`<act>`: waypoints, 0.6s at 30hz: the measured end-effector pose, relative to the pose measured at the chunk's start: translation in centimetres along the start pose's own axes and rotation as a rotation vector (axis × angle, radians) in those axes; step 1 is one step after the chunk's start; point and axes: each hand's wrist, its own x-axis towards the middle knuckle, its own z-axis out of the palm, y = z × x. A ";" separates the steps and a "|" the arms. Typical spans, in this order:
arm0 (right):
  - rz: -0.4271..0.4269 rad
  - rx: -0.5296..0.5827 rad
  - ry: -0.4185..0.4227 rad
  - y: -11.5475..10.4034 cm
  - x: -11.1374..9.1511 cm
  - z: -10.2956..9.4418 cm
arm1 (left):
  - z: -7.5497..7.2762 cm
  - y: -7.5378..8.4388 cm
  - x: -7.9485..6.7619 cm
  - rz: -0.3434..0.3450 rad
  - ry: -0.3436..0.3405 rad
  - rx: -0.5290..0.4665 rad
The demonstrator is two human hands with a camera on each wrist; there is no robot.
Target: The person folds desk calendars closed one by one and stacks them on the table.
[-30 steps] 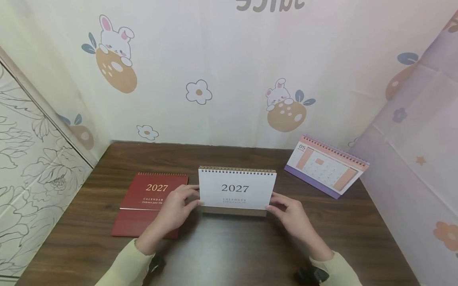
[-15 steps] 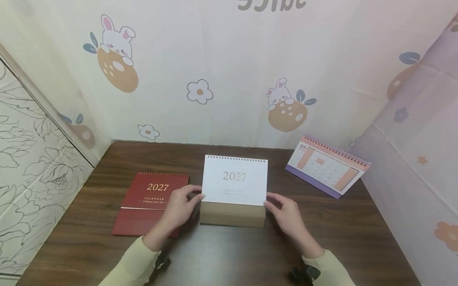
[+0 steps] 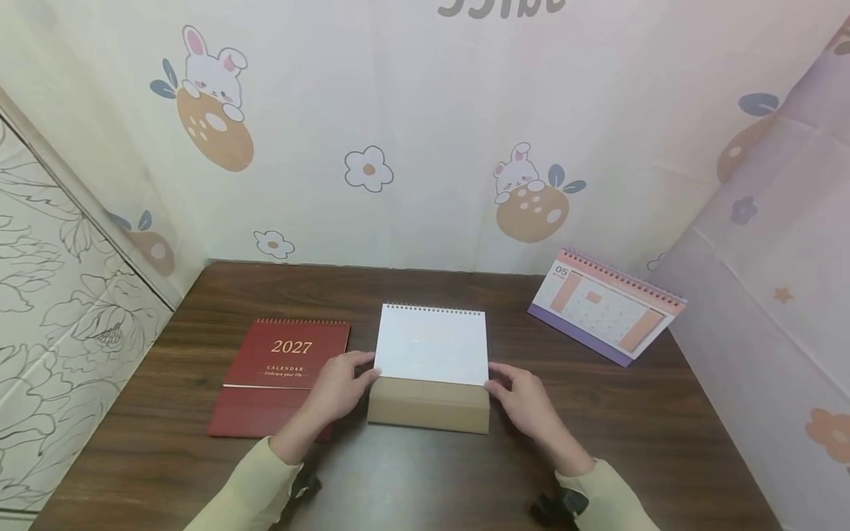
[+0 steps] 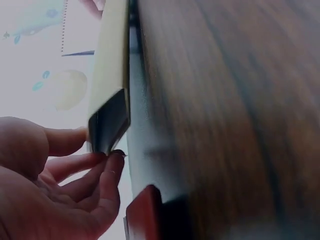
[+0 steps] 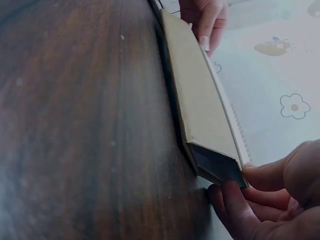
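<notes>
A white-paged spiral desk calendar (image 3: 432, 343) with a tan cardboard base (image 3: 428, 405) leans back in the middle of the dark wood table. My left hand (image 3: 341, 383) grips its left edge, thumb in front and fingers behind. At the right edge my right hand (image 3: 521, 398) pinches it the same way. In the left wrist view, the left hand (image 4: 65, 175) holds the end of the folded base (image 4: 111, 65), which is hollow. The right wrist view has the right hand (image 5: 265, 200) at the other hollow end. Glare washes out most of the cover print.
A red 2027 calendar (image 3: 279, 369) lies at the left, close by the left forearm. An orange and purple calendar (image 3: 600, 310) stands angled at the back right. Behind the wooden table (image 3: 398, 487) hangs a printed curtain (image 3: 432, 110).
The white calendar has gone from nearly upright to leaning back, and more of its tan base shows. Both hands have kept their grip and moved slightly closer together with it.
</notes>
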 end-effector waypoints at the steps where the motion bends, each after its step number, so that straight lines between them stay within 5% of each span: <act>1: 0.003 -0.009 -0.006 0.0 0.0 0.0 | 0.0 -0.1 0.0 -0.007 -0.014 -0.002; 18: -0.011 -0.110 -0.032 0.1 0.0 -0.3 | 0.0 -0.3 0.5 0.016 -0.100 0.135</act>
